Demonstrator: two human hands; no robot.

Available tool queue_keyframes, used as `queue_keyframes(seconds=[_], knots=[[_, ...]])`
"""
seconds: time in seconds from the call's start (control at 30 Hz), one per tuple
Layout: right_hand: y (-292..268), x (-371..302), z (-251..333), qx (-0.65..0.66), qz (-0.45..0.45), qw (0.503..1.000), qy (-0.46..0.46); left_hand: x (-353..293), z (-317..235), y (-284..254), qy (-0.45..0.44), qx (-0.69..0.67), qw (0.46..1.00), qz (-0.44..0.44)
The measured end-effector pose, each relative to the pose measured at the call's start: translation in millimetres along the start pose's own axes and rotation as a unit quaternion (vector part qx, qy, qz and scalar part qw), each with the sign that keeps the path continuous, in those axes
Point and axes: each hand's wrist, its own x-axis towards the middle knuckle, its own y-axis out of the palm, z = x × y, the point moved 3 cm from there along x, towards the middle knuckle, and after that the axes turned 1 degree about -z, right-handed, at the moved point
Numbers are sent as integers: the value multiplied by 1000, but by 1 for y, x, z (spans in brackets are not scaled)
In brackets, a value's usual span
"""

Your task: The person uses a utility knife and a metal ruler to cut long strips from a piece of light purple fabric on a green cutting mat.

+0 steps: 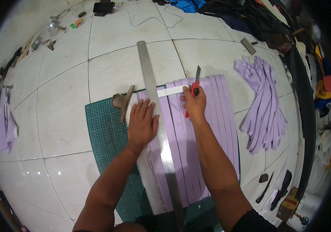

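My left hand (143, 121) lies flat, fingers stretched out, across the edge of a long steel ruler (147, 69) and the lilac fabric beside it. In my right hand (195, 103) is a red utility knife (195, 86), its blade pointing away from me. The same hand pinches the right end of a short white strip (169, 91), which reaches left to the ruler. Beneath them, lilac fabric (216, 135) cut into parallel strips covers much of a green cutting mat (107, 131). A metal bulldog clip (123, 103) grips the fabric's left edge near my left fingertips.
A bundle of lilac strips (264, 104) lies on the tiled floor to the right, another lilac piece (6, 123) far left. Scissors (265, 187) rest at lower right. A metal block (248, 45) and dark cloth (246, 23) are at the back right, a cable (146, 24) at the back.
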Motion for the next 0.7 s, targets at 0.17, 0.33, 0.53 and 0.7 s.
queue_keyframes(seconds=[0.17, 0.33, 0.53, 0.7], knots=[[0, 0, 1, 3, 4, 1000, 16, 0, -1, 0, 0, -7, 1000, -5], [-14, -13, 34, 29, 17, 999, 4, -4, -3, 8, 1, -2, 1000, -12], [-99, -100, 55, 76, -16, 996, -38, -7, 6, 8, 10, 72, 997, -12], [-220, -218, -17, 13, -78, 995, 55, 0, 7, 18, 31, 101, 994, 0]])
